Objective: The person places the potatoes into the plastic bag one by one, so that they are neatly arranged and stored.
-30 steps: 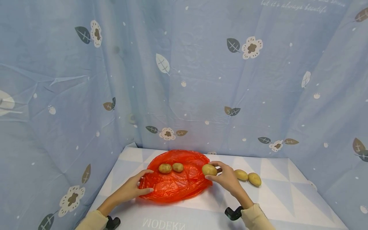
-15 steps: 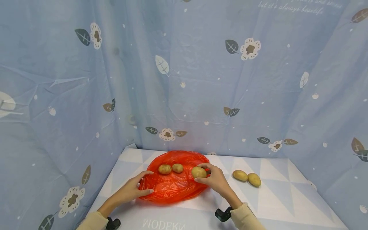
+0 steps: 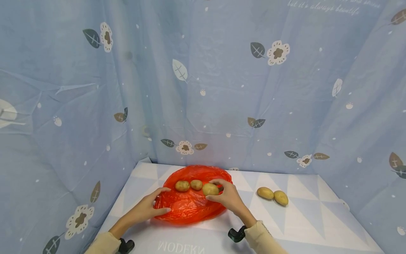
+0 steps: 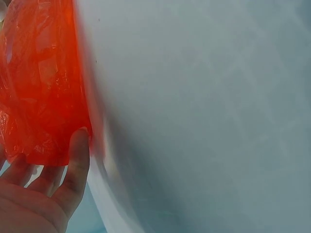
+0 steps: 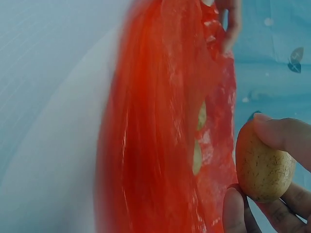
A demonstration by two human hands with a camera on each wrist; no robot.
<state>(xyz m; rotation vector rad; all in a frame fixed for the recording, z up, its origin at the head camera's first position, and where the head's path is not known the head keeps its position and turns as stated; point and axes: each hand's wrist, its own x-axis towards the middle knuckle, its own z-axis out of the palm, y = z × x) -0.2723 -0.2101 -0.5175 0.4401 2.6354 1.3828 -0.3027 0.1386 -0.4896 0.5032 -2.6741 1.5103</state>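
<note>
pinching a potato (image 3: 210, 189) between thumb and fingers, the right hand (image 3: 226, 195) holds it over the right part of the red bag (image 3: 188, 208). in the head view it appears just beside the small potato (image 3: 196, 184), which lies in the bag against the big potato (image 3: 182, 186); whether the held one touches anything beneath is hard to tell. the left hand (image 3: 149, 206) is at the bag's left edge, thumb and forefinger spread well apart with their tips on the film; i cannot tell how firmly they press.

the likeliest trouble, i'd judge, is the thin film: if the left fingers lift off, the loose rim could sag and fold over the potatoes. dropping the held one from too high might knock the other two and set them rolling, since all are smooth and round. the right fingers could also snag the film when drawn back. to the right, two more potatoes (image 3: 265, 193) (image 3: 280, 198) sit together on the table (image 3: 304, 225); a brush from the right sleeve (image 3: 263, 238) could roll them.
</note>
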